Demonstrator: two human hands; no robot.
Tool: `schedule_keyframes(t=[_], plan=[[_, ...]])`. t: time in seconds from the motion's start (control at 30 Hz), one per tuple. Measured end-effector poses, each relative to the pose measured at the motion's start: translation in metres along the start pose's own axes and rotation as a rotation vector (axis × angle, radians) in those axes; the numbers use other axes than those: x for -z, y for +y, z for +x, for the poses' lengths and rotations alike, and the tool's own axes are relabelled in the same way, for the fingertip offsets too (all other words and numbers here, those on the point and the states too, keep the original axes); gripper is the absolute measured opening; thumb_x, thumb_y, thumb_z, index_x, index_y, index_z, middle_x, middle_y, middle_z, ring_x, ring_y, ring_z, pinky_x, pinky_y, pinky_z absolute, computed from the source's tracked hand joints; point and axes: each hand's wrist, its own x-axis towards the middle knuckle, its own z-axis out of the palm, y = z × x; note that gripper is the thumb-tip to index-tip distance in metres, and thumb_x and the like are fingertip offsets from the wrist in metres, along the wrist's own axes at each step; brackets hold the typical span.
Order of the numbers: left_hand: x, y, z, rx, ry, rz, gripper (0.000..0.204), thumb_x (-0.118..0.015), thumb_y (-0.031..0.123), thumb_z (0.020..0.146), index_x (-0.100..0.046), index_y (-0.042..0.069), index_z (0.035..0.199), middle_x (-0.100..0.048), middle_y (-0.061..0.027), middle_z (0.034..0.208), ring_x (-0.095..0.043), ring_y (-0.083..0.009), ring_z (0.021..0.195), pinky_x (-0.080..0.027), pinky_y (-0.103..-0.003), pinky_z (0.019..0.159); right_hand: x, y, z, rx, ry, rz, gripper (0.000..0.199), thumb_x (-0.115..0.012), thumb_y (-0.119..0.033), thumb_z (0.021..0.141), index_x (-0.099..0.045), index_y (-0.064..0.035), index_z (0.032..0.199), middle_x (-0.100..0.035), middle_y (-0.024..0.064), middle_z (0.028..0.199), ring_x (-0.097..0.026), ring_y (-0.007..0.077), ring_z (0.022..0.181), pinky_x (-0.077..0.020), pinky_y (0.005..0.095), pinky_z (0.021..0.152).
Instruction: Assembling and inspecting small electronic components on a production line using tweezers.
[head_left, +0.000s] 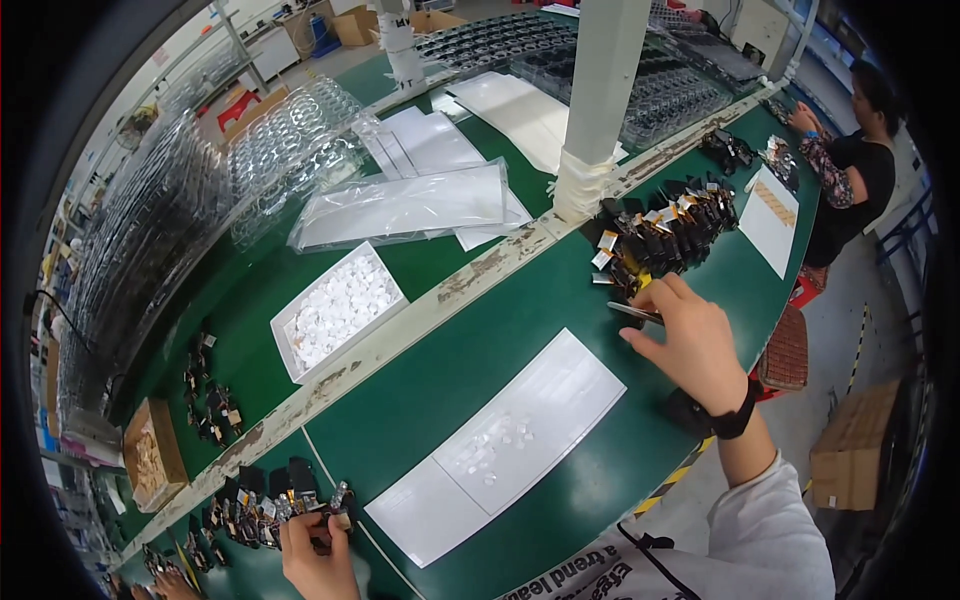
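Observation:
My right hand (690, 340) reaches to the right side of the green bench and grips metal tweezers (632, 312), whose tips point at a pile of small black parts with gold tabs (665, 235). My left hand (318, 555) is at the lower left edge, its fingers closed on one small black part (335, 503) at the end of a row of similar parts (255, 500). Between the hands lies a long white sheet (500, 445) with several small clear pieces on it. A black band circles my right wrist.
A white tray of small white pieces (338, 310) sits beyond a worn white strip (420, 310) across the bench. Clear plastic trays (290, 150) and bagged white sheets (410, 205) lie farther back. A white post (598, 100) rises mid-bench. Another person (850, 170) works at the far right.

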Motion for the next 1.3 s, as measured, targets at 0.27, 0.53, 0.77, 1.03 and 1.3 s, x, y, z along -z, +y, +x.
schedule_keyframes(t=[0.27,0.53,0.77,1.03,1.3], plan=[[0.039,0.054,0.005,-0.17,0.06,-0.299,0.018,-0.065,0.001,0.079,-0.063,0.005,0.096,-0.063,-0.0072,0.084,-0.055,-0.0132,0.062,-0.039,-0.024,0.049,-0.012,0.016,0.015,0.036,-0.04,-0.154,0.023,-0.073,-0.015,0.069,-0.058,-0.0057,0.084,-0.059,0.0073,0.08,-0.062,0.0274,0.068,-0.0481,0.0353,0.06],[-0.002,0.116,0.016,-0.051,-0.775,-0.812,0.016,-0.059,0.003,0.085,-0.055,0.001,0.101,-0.064,-0.0105,0.1,-0.065,-0.0169,0.081,-0.049,-0.026,0.063,0.001,-0.016,0.009,0.096,0.014,0.16,0.021,-0.073,-0.012,0.069,-0.058,-0.0014,0.078,-0.06,0.0096,0.074,-0.06,0.0257,0.064,-0.0473,0.032,0.057],[-0.054,0.125,0.016,0.043,-0.929,-1.439,0.041,-0.037,0.01,0.098,-0.02,0.007,0.135,-0.049,-0.023,0.126,-0.059,-0.0288,0.104,-0.054,-0.032,0.075,0.002,-0.057,-0.022,0.213,-0.02,0.256,0.02,-0.075,-0.013,0.069,-0.06,-0.0037,0.078,-0.058,0.0067,0.074,-0.056,0.0179,0.056,-0.0431,0.0285,0.049],[-0.048,0.117,0.017,0.111,-0.787,-1.629,0.046,-0.034,0.023,0.1,-0.014,0.012,0.14,-0.042,-0.0257,0.133,-0.06,-0.0211,0.096,-0.053,-0.03,0.075,-0.006,-0.109,-0.044,0.68,-0.271,0.303,0.022,-0.075,-0.009,0.067,-0.062,-0.0057,0.085,-0.058,0.005,0.081,-0.061,0.017,0.065,-0.0457,0.0264,0.051],[-0.048,0.04,0.02,0.198,-0.594,-1.522,0.037,-0.029,0.025,0.1,-0.023,0.01,0.133,-0.044,-0.026,0.131,-0.065,-0.0237,0.083,-0.051,-0.026,0.056,-0.044,-0.113,0.01,0.53,-0.596,0.935,0.012,-0.058,-0.008,0.086,-0.067,-0.0009,0.084,-0.062,0.009,0.085,-0.06,0.0154,0.072,-0.0489,0.0249,0.06]])
